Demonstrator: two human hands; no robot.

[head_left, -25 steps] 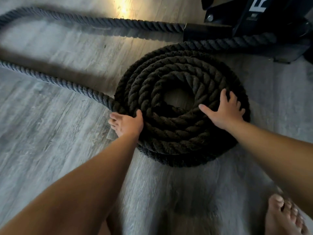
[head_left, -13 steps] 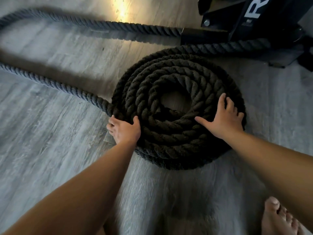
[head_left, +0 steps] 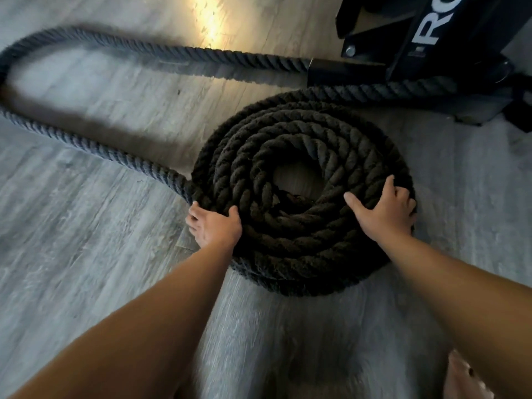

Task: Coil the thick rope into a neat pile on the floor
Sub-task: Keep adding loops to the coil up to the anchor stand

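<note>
A thick black twisted rope lies in a round coil (head_left: 288, 174) of several turns on the grey wood floor, with a bare patch of floor in its middle. An uncoiled length of rope (head_left: 95, 145) runs from the coil's left side out to the far left, loops round and comes back along the top. My left hand (head_left: 214, 227) grips the outer turn at the coil's near left edge. My right hand (head_left: 384, 210) presses flat on the coil's right side, fingers curled over the outer turn.
A black metal equipment base (head_left: 426, 47) with white lettering stands at the top right; the rope's black end sleeve (head_left: 339, 71) lies against it. A bare foot (head_left: 466, 378) shows at the bottom right. The grey plank floor (head_left: 86, 254) spreads to the left and front.
Both hands stay on the coil in nearly the same grip. The view has dipped, so the coil sits lower in frame, and my right fingers have curled further over the outer turn.
</note>
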